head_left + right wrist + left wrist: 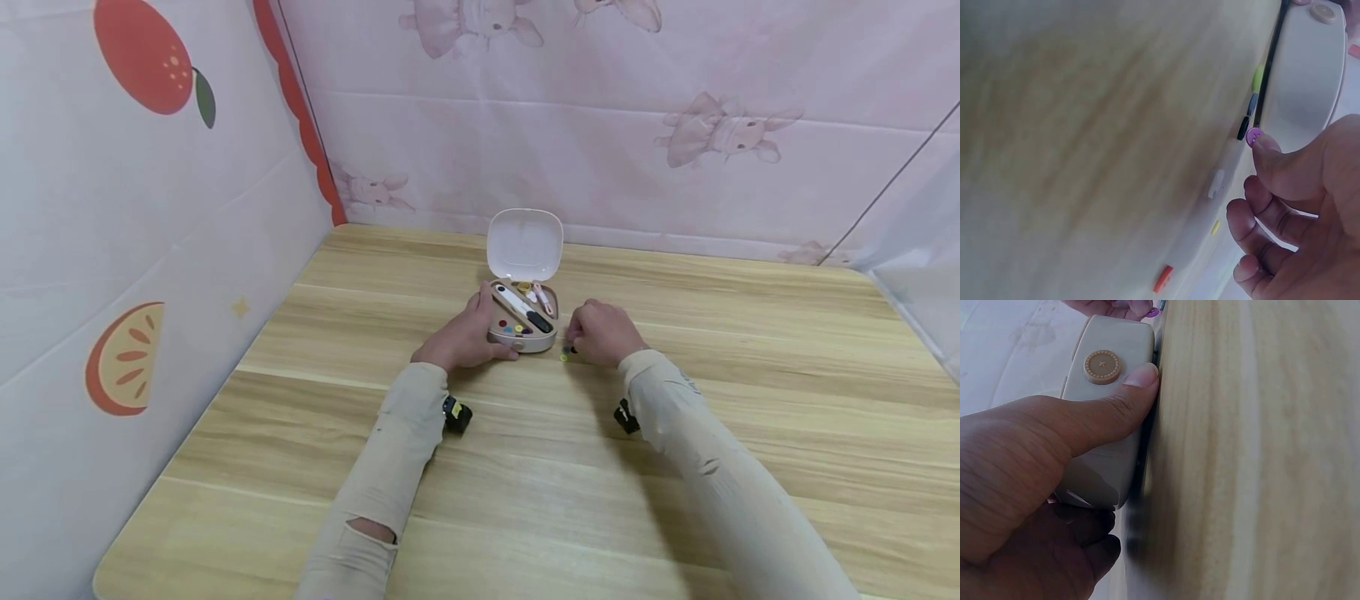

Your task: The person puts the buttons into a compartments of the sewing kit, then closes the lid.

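A cream, rounded-square, plastic-looking case (536, 343) sits on the pale wood-grain table (480, 517), its white lid (525, 246) raised at twelve o'clock. The hands are apart, either side of it. At nine o'clock the left hand (468, 333) grips the case – thumb along the front wall, fingers round the side. At three o'clock the right hand (602, 332) pinches a small, round purple button (1253, 136). Inside, a white tool with a black end (522, 308) slants from ten towards four; a lime-green round button (1257, 78) lies on the table near four o'clock.
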{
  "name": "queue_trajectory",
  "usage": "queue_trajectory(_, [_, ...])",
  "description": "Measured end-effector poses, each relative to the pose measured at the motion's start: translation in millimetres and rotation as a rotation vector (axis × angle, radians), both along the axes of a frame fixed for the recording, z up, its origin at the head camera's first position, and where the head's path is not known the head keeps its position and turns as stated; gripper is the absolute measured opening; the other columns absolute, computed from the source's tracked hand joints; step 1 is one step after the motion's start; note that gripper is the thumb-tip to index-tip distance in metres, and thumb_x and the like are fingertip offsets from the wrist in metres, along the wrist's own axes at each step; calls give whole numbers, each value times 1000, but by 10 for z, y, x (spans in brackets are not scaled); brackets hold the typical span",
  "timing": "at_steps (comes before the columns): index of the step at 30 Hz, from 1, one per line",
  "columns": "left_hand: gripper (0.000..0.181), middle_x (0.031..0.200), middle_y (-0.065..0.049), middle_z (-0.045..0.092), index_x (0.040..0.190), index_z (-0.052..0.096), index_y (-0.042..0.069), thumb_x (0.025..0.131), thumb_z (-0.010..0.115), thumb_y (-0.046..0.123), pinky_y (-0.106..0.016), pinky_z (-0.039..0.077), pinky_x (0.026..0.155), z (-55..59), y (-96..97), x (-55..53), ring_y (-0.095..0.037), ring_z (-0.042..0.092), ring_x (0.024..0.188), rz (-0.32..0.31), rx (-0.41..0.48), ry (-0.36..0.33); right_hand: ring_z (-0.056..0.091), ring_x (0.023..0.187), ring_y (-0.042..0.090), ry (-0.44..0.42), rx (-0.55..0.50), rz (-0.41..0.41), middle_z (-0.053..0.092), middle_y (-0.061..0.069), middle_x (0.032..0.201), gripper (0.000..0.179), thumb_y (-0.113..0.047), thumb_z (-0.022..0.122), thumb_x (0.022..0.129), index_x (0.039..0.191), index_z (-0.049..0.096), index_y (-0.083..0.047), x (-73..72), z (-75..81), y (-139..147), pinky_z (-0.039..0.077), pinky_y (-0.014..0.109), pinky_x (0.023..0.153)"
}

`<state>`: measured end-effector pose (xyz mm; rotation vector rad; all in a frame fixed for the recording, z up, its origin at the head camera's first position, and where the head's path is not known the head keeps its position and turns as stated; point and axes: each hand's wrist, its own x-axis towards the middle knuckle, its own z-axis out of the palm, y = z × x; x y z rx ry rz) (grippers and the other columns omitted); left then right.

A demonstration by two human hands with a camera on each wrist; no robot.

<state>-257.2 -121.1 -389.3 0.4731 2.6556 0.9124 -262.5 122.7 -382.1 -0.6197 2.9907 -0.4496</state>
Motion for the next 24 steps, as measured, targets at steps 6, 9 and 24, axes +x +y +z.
queue_trajectory(6, [125,168,-20,2,159,-17,4,88,81,36,-37,20,122,6,-3,1,-28,15,153,0,-3,0,60,88,27,-18,-21,-19,66,11,92,16,1,62,81,89,75,-1,-18,16,39,51,47,86])
queue_trajectory(9, [125,168,-20,3,159,-17,4,88,81,35,-37,20,122,5,-7,-1,-27,14,153,-2,4,-1,58,85,26,-10,-33,-32,64,11,91,12,-1,63,83,89,73,-1,-16,38,44,50,46,83])
queue_trajectory(24, [125,168,-20,1,159,-17,4,88,81,34,-38,20,122,7,-2,11,-28,15,153,0,8,0,54,92,30,-16,-209,-131,59,16,103,15,5,58,86,96,70,3,24,187,-8,48,46,87])
